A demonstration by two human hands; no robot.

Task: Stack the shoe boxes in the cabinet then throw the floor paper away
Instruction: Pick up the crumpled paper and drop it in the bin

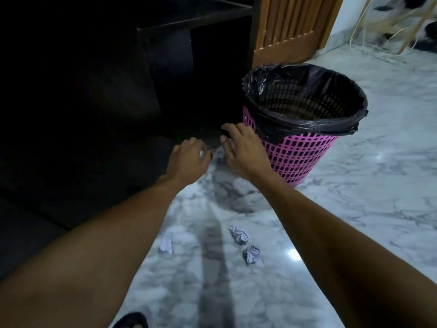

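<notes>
— Head view: my left hand point(189, 159) and right hand point(241, 147) are close together beside the bin point(305, 129). Right is spread; left's hold I cannot tell.
— Crumpled paper point(238, 235) lies nearer me than the bin; I'd pinch each ball whole.

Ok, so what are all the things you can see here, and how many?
paper balls: three, white, crumpled on the floor
bin: one, pink, right of the cabinet
bag: one, black, lining the bin
cabinet: one, dark, left
door: one, brown wooden slats, behind the bin
floor: grey-white marble
sandal: one, dark, bottom edge
straw strands: several, pale, top right
left hand: one, at the cabinet's foot
right hand: one, fingers spread, beside the bin
</notes>
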